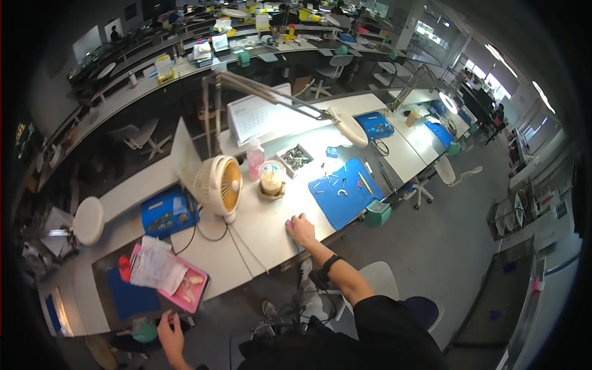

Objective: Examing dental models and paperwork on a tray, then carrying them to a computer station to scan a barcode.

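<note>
My right hand (302, 232) rests at the front edge of the white bench, its fingers closed around a small pink-purple object (289, 226). Most of that object is covered, so its kind does not show. My left hand (171, 333) is lower left, below the near corner of a pink tray (198, 295). Its fingers are slightly bent and apart, with nothing seen between them. Papers (161, 265) and a few pale pieces (188, 287) lie in the tray. Right of my right hand, a blue mat (338, 206) carries small tools and a yellow pencil-like stick (366, 184).
A cream fan (217, 186), a cup (272, 177), a pink bottle (254, 159) and a box of metal parts (295, 160) stand along the bench. A lamp arm (271, 94) reaches overhead. A green bin (377, 213) hangs at the edge; a chair (377, 280) stands beside me.
</note>
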Demonstrator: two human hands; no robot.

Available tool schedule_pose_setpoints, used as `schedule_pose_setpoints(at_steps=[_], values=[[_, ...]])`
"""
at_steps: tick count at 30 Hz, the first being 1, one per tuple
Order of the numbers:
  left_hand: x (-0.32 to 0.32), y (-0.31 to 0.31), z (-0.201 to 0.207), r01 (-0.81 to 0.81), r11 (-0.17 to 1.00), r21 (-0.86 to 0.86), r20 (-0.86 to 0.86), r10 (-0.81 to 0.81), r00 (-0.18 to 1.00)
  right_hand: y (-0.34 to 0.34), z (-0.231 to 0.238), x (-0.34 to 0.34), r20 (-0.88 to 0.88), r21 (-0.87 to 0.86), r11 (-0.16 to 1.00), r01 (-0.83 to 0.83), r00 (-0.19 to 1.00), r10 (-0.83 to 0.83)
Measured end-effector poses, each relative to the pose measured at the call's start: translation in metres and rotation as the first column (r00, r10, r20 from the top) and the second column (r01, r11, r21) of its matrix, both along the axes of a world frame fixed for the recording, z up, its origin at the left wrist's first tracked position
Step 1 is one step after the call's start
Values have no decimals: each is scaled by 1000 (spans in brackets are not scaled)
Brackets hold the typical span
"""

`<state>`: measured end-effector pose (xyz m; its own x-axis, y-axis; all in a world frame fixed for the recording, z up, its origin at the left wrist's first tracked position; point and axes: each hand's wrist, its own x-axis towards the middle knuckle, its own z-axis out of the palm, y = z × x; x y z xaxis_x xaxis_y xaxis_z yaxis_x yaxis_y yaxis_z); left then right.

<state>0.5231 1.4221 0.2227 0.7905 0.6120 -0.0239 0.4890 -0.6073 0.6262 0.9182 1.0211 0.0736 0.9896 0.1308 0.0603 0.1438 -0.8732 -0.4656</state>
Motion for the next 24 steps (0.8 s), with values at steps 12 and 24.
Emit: schedule_pose_setpoints(at_steps=[12,24], values=[[147,-157,51,60,998,-5,-112,-61,992,-294,19,261,281,-196,871,450,877,-390],[307,-280,165,413,907,84,46,-418,907,-374,71,215,-40,295,951,95,995,-88]])
